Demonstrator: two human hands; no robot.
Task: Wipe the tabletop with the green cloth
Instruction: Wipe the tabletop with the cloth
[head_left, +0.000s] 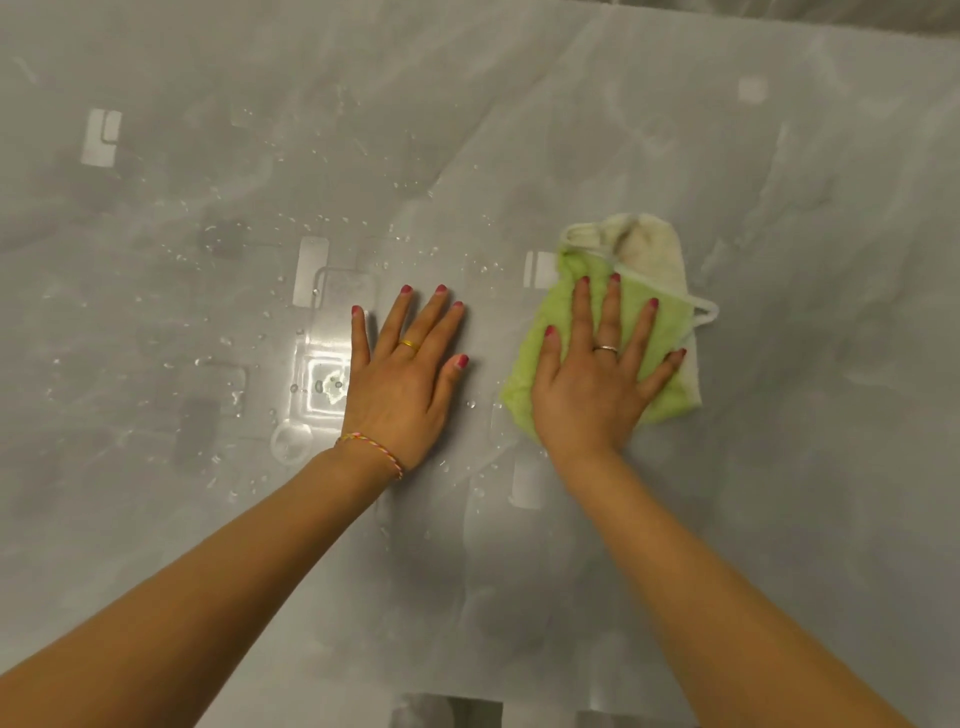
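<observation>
Flat on tabletop, left hand bare, right hand pressing green cloth

You look down on glossy grey marble-look tabletop, likely home dining or kitchen spot; room type not certain. Water drops scattered over left half. Ceiling lights reflect in polished surface. Household cloth, green one side, cream other, lies on it. Bare floor strip shows at near edge.
</observation>
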